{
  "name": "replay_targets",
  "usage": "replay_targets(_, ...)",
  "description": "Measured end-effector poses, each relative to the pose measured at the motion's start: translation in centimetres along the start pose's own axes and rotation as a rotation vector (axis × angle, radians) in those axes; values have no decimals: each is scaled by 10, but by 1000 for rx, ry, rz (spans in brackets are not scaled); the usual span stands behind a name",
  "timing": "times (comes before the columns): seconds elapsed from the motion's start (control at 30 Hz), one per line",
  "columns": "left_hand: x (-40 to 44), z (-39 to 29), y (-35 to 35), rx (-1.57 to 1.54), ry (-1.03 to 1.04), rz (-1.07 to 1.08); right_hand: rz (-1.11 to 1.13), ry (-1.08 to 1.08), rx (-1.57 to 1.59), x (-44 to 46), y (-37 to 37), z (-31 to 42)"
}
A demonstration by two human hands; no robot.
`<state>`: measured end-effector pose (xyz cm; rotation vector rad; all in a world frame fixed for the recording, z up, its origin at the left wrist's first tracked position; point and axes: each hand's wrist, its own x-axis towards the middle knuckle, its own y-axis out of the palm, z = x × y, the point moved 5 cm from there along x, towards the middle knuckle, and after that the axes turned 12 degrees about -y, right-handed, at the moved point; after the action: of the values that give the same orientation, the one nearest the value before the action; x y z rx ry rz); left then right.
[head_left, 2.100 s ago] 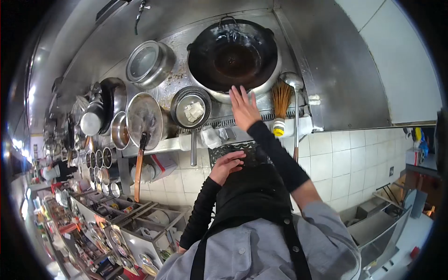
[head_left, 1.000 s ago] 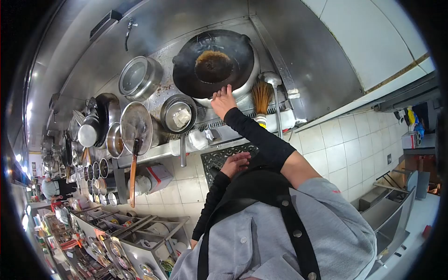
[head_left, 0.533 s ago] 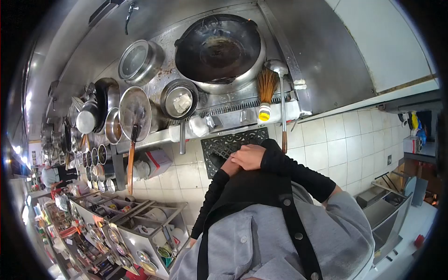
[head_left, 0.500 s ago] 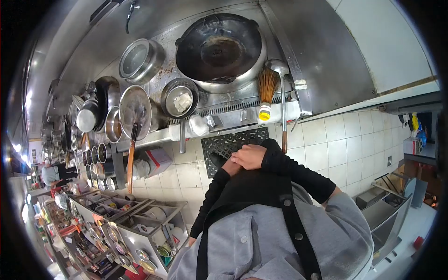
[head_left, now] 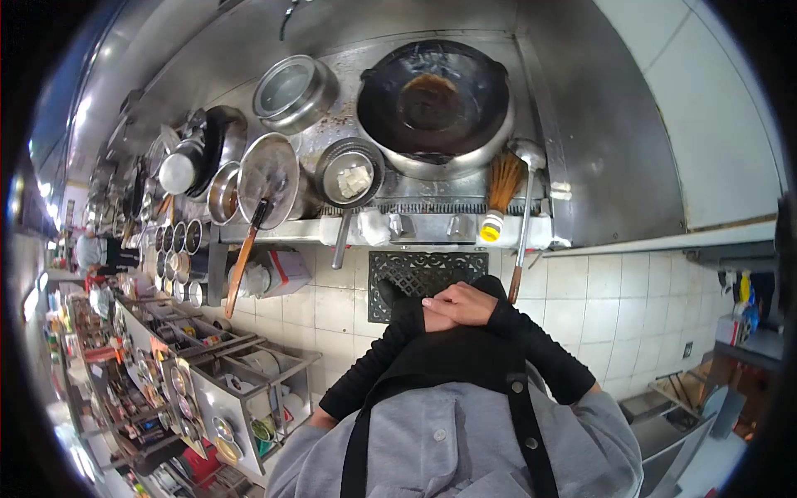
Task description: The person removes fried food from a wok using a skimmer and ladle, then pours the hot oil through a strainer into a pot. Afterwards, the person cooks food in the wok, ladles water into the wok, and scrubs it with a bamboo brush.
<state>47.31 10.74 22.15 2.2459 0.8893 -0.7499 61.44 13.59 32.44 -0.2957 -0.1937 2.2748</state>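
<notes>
In front of my apron, my right hand (head_left: 466, 302) lies over my left hand (head_left: 435, 320), its fingers folded across it. The left hand's fingers are mostly hidden underneath. Neither hand touches any cookware. Ahead of them on the range sits a large dark wok (head_left: 432, 100) with a brown residue at its bottom. To its right lean a bamboo brush (head_left: 503, 187) with a yellow end and a long-handled ladle (head_left: 525, 158). Left of the wok, white chunks (head_left: 354, 180) lie in a small handled pan resting in a perforated strainer (head_left: 339, 149).
A wide strainer (head_left: 267, 170) with a wooden handle juts over the range's front edge. Behind it stands a lidded metal pot (head_left: 286, 93). Below are a black floor mat (head_left: 390, 264) and a carton (head_left: 289, 274). Metal shelving (head_left: 241, 398) is at left; another person (head_left: 90, 249) stands far off.
My view has shifted, so the range and its cookware appear farther right and lower. The hands stay together, with the right still over the left.
</notes>
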Motion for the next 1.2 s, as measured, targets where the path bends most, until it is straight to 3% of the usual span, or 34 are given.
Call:
replay_targets(0.1, -8, 3, -5, -5, 27, -44, -14, -18, -54, 5, 2, -2)
replay_targets(0.23, -17, 7, -10, -10, 56, -95, -9, -237, -253, 8, 4, 6)
replay_targets(0.27, -18, 6, -11, -7, 61, -101, -56, -412, -384, 8, 7, 8)
replay_targets(0.47, -19, 1, -11, 44, 88, -98, 28, -275, -293, 16, 9, -9)
replay_targets(0.6, -23, -4, -13, 157, 135, -126, -159, -723, -598, 5, 13, -18)
replay_targets(0.67, -21, -15, -5, 253, 173, -119, -14, -386, -359, 13, 8, -18)
replay_targets(0.7, -16, -23, 2, 310, 186, -101, -53, -135, -118, 17, 4, -19)
replay_targets(0.73, -11, -35, 9, 364, 193, -85, -77, -30, -54, 18, 0, -7)
replay_targets(0.9, 11, -74, 39, 611, 132, 31, -71, -37, -71, 21, -3, 8)
replay_targets(1.03, 85, -11, 18, 508, 494, -33, -55, -36, -61, 26, -2, 11)
replay_targets(1.13, 24, -61, 30, 446, 247, -33, -43, -58, -82, 28, -1, 11)
replay_targets(1.2, 16, -70, 34, 410, 291, -18, -48, -62, -79, 29, -2, 14)
